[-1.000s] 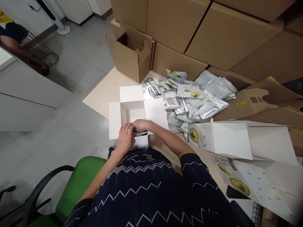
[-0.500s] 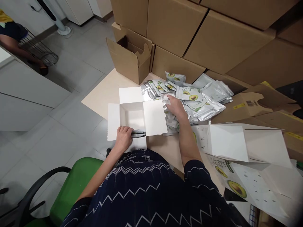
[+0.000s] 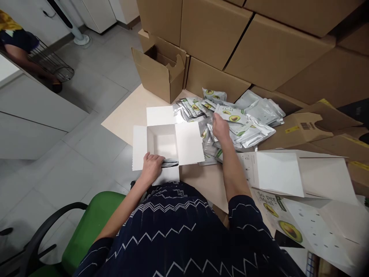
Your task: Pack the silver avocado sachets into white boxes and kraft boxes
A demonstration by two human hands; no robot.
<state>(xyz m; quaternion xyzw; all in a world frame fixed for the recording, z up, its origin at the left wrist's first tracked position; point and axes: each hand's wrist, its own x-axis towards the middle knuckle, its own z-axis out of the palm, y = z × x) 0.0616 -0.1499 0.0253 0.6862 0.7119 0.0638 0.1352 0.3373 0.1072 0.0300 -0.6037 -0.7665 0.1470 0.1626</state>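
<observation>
An open white box [image 3: 188, 142] with its flaps folded out sits at the table's near edge. My left hand [image 3: 152, 168] reaches over its near side, fingers curled down onto a few flat silver pouches [image 3: 170, 163] standing along the near inner wall. Beside the box, to the right, lies a heap of silver pouches [image 3: 256, 132], some with avocado pictures. My right hand [image 3: 221, 129] is over the heap, its fingers closed at the left edge of a white avocado-printed pouch [image 3: 233, 114]. The undersides of those fingers are hidden.
Large brown cartons [image 3: 213, 30] are stacked behind the table [image 3: 123, 113]. An open brown carton [image 3: 161, 71] stands at the back left. White printed boxes [image 3: 279, 173] lie at the right. A green chair [image 3: 95, 223] is at my left, and another person's arm [image 3: 20, 57] shows far left.
My right hand has moved right across the heap, from the pouches near the box flap to the edge of the avocado-printed pouch. My left hand stays at the box.
</observation>
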